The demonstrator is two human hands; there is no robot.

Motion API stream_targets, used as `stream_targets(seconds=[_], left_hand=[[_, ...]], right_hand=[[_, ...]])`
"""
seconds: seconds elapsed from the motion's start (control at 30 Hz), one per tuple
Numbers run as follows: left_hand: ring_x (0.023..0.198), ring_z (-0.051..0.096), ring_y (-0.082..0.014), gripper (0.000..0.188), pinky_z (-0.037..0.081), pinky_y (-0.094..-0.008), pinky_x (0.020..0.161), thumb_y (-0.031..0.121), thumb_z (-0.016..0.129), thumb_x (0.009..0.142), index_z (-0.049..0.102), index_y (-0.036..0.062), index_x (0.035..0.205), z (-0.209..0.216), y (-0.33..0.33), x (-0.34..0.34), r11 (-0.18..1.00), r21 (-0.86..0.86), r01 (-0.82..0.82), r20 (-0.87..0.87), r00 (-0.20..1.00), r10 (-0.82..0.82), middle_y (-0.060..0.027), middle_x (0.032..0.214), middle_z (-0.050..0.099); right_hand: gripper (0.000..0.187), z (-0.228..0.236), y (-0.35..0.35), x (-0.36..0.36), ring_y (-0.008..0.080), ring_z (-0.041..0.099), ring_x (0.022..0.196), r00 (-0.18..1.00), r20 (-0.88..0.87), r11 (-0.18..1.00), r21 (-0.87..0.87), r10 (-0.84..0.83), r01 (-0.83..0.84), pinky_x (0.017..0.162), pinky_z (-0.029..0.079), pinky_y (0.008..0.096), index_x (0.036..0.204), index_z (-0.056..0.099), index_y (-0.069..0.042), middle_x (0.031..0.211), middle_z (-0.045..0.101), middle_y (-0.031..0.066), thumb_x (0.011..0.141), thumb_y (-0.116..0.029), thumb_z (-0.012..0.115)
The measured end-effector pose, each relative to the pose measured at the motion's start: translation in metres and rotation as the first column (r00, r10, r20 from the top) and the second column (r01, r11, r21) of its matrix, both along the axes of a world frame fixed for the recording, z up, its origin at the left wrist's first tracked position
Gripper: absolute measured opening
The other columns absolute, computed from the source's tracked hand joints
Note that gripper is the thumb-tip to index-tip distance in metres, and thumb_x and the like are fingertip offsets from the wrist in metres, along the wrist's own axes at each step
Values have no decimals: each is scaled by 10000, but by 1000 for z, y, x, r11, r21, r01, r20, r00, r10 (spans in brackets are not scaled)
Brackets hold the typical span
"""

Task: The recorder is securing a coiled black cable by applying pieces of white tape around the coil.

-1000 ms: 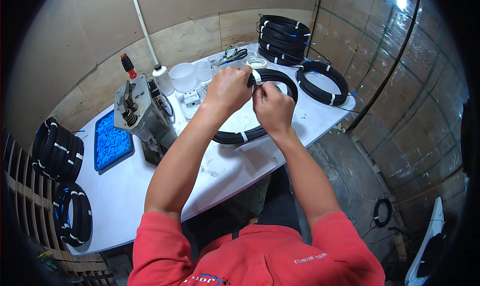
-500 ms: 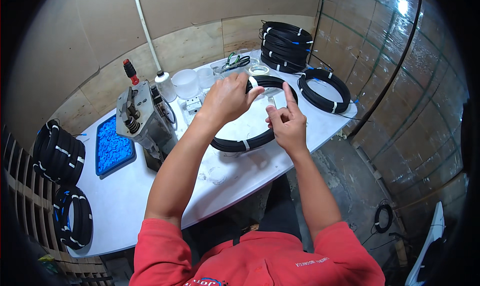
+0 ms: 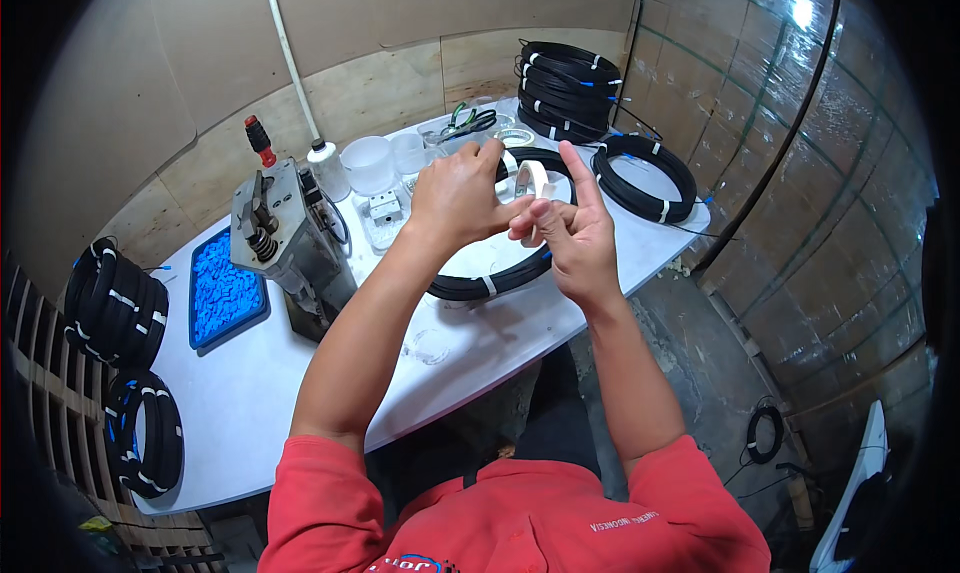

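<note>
A coil of black cable [image 3: 470, 289] lies on the white table in front of me, bound with white tape bands. My left hand [image 3: 458, 201] is closed around its upper left part; the fingertips are hidden, and the thumb reaches right towards a roll of white tape [image 3: 534, 181]. My right hand [image 3: 580, 241] pinches this tape roll between thumb and curled fingers, over the coil's opening, while its index finger points up. The tape roll stands on edge, close to the left thumb.
A metal bench machine [image 3: 275, 223] stands left, beside a blue tray [image 3: 258, 320] of small blue pieces. Clear tubs [image 3: 368, 167], a bottle [image 3: 326, 169] and scissors [image 3: 478, 123] sit at the back. More cable coils [image 3: 566, 91] are stacked far right; others [image 3: 146, 435] lie at the left edge.
The tape roll now shows plainly between my hands, turned up on edge in the right hand. My right hand has come slightly closer to the left, which stays at the coil.
</note>
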State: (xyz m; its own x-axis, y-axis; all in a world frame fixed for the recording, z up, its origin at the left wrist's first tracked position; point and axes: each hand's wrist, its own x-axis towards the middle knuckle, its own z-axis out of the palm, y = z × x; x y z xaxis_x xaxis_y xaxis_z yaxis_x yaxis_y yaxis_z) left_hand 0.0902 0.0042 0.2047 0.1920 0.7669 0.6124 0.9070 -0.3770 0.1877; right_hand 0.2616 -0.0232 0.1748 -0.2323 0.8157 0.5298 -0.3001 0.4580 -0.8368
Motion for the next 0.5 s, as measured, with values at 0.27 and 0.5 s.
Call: stream_targets(seconds=[0.27, 0.5], left_hand=[[781, 701, -386, 540, 571, -481, 654, 229, 828, 624, 543, 24, 1034, 2, -10, 9, 1000, -3, -17, -160, 987, 16, -178, 915, 652], [772, 703, -389, 511, 573, -476, 650, 294, 817, 659, 557, 22, 1005, -1, -11, 6, 999, 31, -42, -108, 993, 45, -181, 895, 653]], right_hand=[[581, 13, 11, -5, 248, 696, 673, 988, -64, 962, -225, 142, -153, 681, 584, 378, 1567, 160, -35, 752, 681, 155, 1075, -225, 404], [550, 8, 16, -10, 200, 641, 592, 971, -160, 945, -245, 179, -215, 598, 538, 327, 1555, 228, -58, 691, 645, 113, 1073, -241, 420]])
